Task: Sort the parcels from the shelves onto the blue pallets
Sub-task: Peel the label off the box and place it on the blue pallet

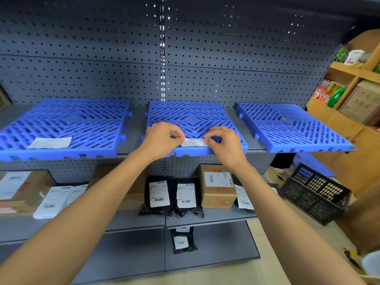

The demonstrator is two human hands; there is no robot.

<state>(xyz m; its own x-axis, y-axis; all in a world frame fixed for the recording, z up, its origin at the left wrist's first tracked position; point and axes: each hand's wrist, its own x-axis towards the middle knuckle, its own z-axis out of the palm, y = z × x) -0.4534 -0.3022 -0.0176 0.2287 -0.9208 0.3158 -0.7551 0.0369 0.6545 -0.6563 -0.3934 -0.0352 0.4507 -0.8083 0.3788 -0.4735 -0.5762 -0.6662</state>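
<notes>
A grey pegboard rack [102, 48] carries 3 blue pallets side by side on its upper shelf: left pallet [63, 124], middle pallet [191, 114], right pallet [287, 124]. On the shelf below sit parcels: brown boxes [218, 186] and 2 black bags [159, 194] with white labels. A black crate [314, 192] stands at right. A paper slip [50, 142] lies on the left pallet. Both hands meet at the middle pallet's front edge; the left hand [162, 138] and right hand [224, 142] each pinch an end of a white label [194, 142] with curled fingers.
</notes>
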